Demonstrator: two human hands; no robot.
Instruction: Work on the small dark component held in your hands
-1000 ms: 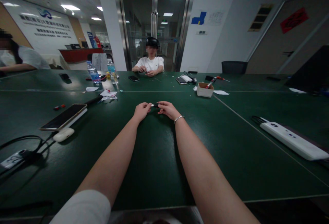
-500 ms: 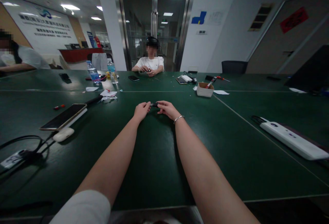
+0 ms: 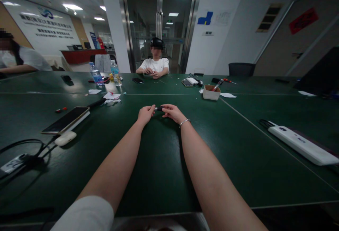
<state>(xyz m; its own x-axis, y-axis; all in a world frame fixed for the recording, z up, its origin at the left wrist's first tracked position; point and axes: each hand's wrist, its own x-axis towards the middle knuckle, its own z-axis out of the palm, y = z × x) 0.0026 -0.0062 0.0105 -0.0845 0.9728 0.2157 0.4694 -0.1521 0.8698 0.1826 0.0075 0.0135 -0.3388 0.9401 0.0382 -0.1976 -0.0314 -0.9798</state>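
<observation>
Both my arms reach forward over the dark green table (image 3: 161, 160). Between my hands is a small black object with a silvery end (image 3: 159, 108), too small to name for certain. My left hand (image 3: 146, 114) pinches its silvery end between thumb and fingers. At its black end, my right hand (image 3: 172, 113) is closed in a pinch, with the lower fingers curled. A silver bracelet (image 3: 184, 122) is on my right wrist. My fingers hide part of the object.
At left lie a phone (image 3: 66, 119), a white case (image 3: 65, 138) and black cables (image 3: 39, 155). Two water bottles (image 3: 116, 73) and paper scraps stand farther back. A small box (image 3: 211, 93) and a white power strip (image 3: 302, 142) are at right. A person (image 3: 155, 65) sits opposite.
My hands stay in nearly the same place, still pinching the small object. Its silvery end shows slightly more clearly. The person opposite has lowered their head a little.
</observation>
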